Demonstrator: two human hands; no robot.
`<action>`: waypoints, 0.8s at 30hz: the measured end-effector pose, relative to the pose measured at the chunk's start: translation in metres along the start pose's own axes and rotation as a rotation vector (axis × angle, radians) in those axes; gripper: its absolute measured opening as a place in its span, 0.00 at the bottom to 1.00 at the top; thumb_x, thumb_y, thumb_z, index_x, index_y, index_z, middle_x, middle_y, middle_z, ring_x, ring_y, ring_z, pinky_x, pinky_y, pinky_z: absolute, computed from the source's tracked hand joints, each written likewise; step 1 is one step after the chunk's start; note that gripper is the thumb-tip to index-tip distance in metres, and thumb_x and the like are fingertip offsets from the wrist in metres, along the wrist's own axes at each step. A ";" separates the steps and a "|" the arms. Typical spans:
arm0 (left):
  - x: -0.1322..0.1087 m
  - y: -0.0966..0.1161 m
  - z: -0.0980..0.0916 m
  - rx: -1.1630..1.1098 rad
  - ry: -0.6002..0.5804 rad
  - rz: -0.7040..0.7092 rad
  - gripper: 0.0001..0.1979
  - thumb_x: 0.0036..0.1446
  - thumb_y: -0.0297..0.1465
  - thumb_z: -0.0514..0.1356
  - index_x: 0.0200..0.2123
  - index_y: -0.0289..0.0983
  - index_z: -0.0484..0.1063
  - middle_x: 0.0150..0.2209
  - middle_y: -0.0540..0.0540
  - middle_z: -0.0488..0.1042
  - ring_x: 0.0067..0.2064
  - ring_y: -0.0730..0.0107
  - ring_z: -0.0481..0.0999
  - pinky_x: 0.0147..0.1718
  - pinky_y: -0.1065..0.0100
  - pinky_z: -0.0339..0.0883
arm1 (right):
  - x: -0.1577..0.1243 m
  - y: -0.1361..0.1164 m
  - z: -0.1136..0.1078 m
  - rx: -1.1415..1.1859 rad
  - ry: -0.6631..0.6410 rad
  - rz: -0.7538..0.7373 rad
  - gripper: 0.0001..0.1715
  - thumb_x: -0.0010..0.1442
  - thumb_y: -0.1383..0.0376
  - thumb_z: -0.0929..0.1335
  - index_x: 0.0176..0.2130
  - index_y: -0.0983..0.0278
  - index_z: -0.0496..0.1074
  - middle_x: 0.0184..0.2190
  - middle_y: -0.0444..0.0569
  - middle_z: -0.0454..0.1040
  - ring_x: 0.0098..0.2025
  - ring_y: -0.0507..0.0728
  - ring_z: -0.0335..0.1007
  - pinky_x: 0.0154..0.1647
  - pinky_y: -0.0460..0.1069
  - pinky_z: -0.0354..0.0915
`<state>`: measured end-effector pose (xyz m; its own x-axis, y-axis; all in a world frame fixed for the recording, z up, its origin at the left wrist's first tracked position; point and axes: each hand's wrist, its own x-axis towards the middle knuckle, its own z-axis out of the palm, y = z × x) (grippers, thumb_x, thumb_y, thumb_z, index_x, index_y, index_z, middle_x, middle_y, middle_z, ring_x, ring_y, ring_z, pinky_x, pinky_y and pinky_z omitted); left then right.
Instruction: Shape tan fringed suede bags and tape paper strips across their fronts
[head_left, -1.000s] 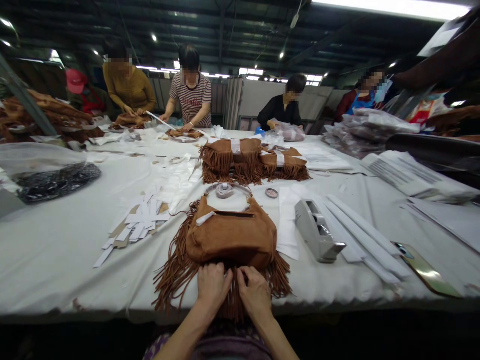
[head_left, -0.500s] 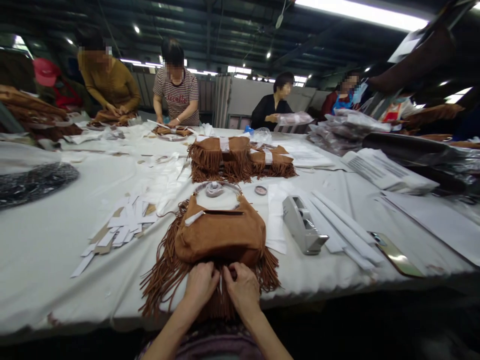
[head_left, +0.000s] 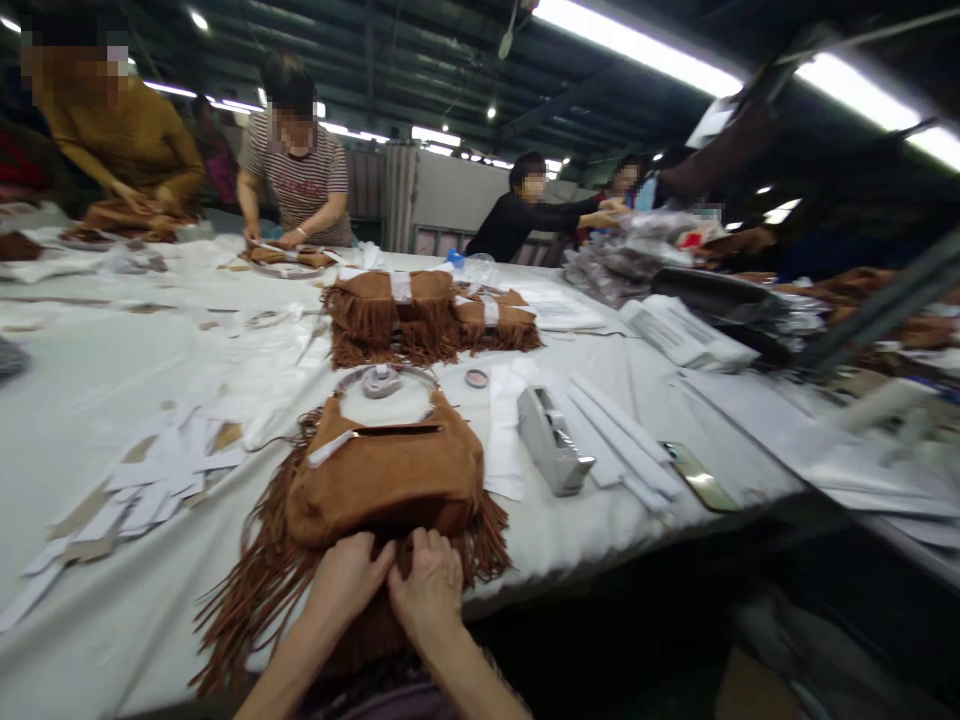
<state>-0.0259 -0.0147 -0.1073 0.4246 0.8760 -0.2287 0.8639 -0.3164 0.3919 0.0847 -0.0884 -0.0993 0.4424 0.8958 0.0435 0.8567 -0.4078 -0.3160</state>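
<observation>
At the near edge of the table (head_left: 180, 590), the bag (head_left: 386, 485) lies with its fringe (head_left: 262, 560) spread. The left hand (head_left: 351, 575) and right hand (head_left: 429, 582) are half curled, close together at the bag's lower edge; any grip is hidden and cannot be confirmed. A dispenser (head_left: 549, 445) stands right of the bag.

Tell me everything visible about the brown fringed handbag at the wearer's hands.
The brown, suede-looking fringed handbag lies on the white-covered table, full-bodied, its curved handle pointing away from the wearer. A dark, narrow zip-like line crosses its upper part, with a white-wrapped tab at the left end. Long, thin brown strands spread out at both sides. The left hand and right hand are at its near lower edge; whether they grip strands is hidden.
</observation>
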 end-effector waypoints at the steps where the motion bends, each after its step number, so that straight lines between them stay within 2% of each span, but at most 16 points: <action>1: 0.002 -0.003 0.002 0.007 -0.027 0.012 0.15 0.62 0.38 0.51 0.34 0.35 0.73 0.36 0.39 0.78 0.42 0.58 0.77 0.38 0.67 0.62 | -0.001 0.000 0.001 0.021 -0.004 0.016 0.16 0.56 0.60 0.65 0.45 0.62 0.69 0.43 0.54 0.74 0.49 0.65 0.68 0.51 0.60 0.61; 5: 0.009 -0.015 0.012 0.025 -0.093 0.092 0.14 0.63 0.34 0.48 0.37 0.36 0.72 0.38 0.39 0.78 0.45 0.58 0.76 0.40 0.67 0.62 | -0.002 0.000 0.008 0.066 -0.009 0.074 0.18 0.58 0.58 0.64 0.47 0.62 0.70 0.45 0.54 0.73 0.51 0.65 0.67 0.53 0.61 0.60; 10: 0.008 -0.020 0.017 0.015 -0.067 0.130 0.13 0.63 0.32 0.48 0.38 0.36 0.71 0.38 0.40 0.77 0.44 0.57 0.76 0.38 0.67 0.62 | -0.001 -0.003 0.016 0.054 0.000 0.079 0.25 0.57 0.59 0.65 0.53 0.64 0.66 0.50 0.57 0.71 0.55 0.66 0.63 0.58 0.63 0.56; 13: 0.007 -0.019 0.015 -0.046 -0.048 0.120 0.11 0.62 0.32 0.50 0.37 0.36 0.71 0.36 0.41 0.77 0.43 0.59 0.76 0.37 0.69 0.61 | 0.004 -0.005 0.014 0.037 -0.011 0.081 0.22 0.56 0.60 0.65 0.49 0.64 0.68 0.47 0.56 0.72 0.53 0.66 0.64 0.55 0.62 0.58; 16: 0.003 -0.015 0.008 -0.115 -0.033 0.089 0.08 0.60 0.31 0.53 0.33 0.37 0.70 0.32 0.44 0.76 0.37 0.63 0.76 0.34 0.70 0.59 | 0.010 -0.002 0.002 0.011 -0.035 0.032 0.17 0.55 0.65 0.65 0.45 0.64 0.69 0.42 0.54 0.73 0.49 0.64 0.67 0.50 0.58 0.62; 20: -0.002 -0.011 -0.001 -0.191 0.042 0.075 0.05 0.56 0.27 0.54 0.29 0.36 0.68 0.30 0.45 0.74 0.33 0.66 0.74 0.32 0.70 0.56 | 0.017 0.023 -0.019 -0.051 -0.022 -0.081 0.11 0.53 0.72 0.64 0.38 0.62 0.69 0.35 0.50 0.74 0.43 0.61 0.67 0.43 0.53 0.61; 24: -0.007 -0.014 -0.003 -0.232 0.062 0.067 0.06 0.52 0.23 0.54 0.29 0.36 0.69 0.29 0.46 0.74 0.32 0.68 0.73 0.32 0.70 0.55 | 0.025 0.062 -0.024 0.014 0.024 -0.215 0.10 0.54 0.73 0.63 0.35 0.61 0.69 0.34 0.48 0.73 0.40 0.59 0.66 0.41 0.52 0.60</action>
<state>-0.0417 -0.0152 -0.1084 0.4552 0.8789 -0.1428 0.7457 -0.2886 0.6005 0.1548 -0.0956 -0.0950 0.2563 0.9572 0.1341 0.9283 -0.2051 -0.3103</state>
